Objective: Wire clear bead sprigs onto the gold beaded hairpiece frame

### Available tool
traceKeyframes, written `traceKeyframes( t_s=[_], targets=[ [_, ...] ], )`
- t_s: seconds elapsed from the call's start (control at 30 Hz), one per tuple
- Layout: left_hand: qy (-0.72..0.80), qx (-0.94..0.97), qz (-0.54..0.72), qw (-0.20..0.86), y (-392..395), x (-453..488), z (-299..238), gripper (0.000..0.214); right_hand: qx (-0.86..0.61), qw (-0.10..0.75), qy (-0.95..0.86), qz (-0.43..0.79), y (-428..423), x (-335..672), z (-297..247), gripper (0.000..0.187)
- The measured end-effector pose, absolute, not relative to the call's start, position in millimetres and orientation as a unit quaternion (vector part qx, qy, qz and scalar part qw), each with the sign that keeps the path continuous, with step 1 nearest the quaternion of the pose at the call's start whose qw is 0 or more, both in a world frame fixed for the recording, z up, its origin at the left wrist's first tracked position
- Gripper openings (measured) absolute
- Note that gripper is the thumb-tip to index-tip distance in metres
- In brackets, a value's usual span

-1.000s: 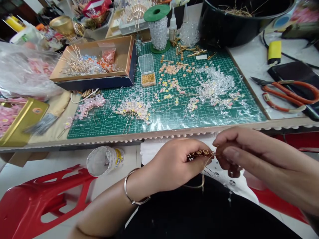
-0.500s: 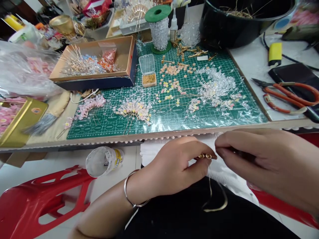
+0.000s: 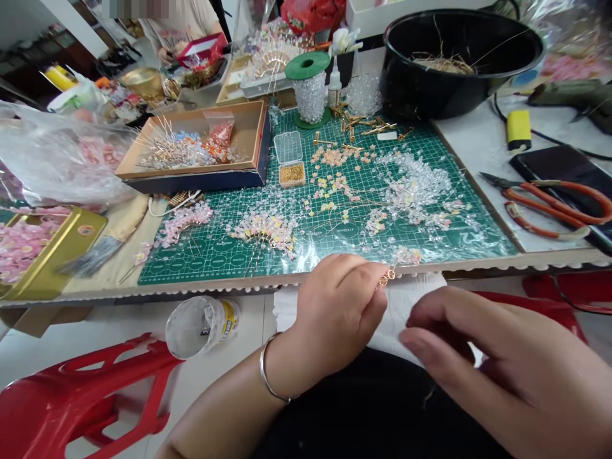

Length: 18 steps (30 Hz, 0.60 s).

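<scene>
My left hand (image 3: 342, 312), with a silver bangle on the wrist, is closed in a pinch just in front of the table edge. From between its thumb and forefinger stick out small gold wire loops (image 3: 387, 277); the rest of that piece is hidden in the fingers. Just beyond them shows a pale cluster of flower beads (image 3: 407, 255); whether it joins the loops I cannot tell. My right hand (image 3: 478, 357) hangs apart at the right, thumb and forefinger parted, with nothing visible between them. Beaded floral combs (image 3: 265, 231) lie on the green cutting mat (image 3: 224, 260).
Orange-handled pliers (image 3: 549, 197) and a phone (image 3: 568, 169) lie at the right. Behind the mat stand a bead spool (image 3: 310, 95) and a black basin (image 3: 459, 83). A box of stems (image 3: 196, 178) sits left. A person (image 3: 184, 29) is at the far side.
My right hand has drawn back and down from the left, its fingers parting. My left hand has turned the gold loops upward. The pale strand hanging below no longer shows clearly. The view has tilted up.
</scene>
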<state>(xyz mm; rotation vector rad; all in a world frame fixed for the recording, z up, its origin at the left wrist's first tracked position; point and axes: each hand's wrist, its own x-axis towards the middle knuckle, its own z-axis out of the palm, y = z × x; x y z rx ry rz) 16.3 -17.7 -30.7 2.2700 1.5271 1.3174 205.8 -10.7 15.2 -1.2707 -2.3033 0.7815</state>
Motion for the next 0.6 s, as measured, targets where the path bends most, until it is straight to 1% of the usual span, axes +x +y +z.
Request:
traceKeyframes(
  t_s=[0.1,0.23,0.27,0.37,0.47,0.6],
  targets=[
    [0.496,0.75,0.434,0.053,-17,14,-29,0.015,-0.424,0.171,-0.848,0.268,-7,195,13,0.032],
    [0.521,0.722,0.447,0.091,-19,9,-24,0.015,-0.344,0.197,-0.892,0.216,-9,197,11,0.018],
    [0.524,0.714,0.452,0.103,-19,8,-23,0.015,-0.327,0.198,-0.901,0.204,-11,199,10,0.018],
    [0.519,0.703,0.467,0.134,-20,5,-20,0.013,-0.286,0.201,-0.917,0.191,-15,207,5,0.027],
    [0.512,0.7,0.476,0.145,-19,4,-20,0.012,-0.27,0.206,-0.922,0.186,-17,213,0,0.03],
    [0.504,0.706,0.474,0.15,-20,3,-21,0.012,-0.259,0.192,-0.923,0.208,-23,219,-2,0.033]
  ],
)
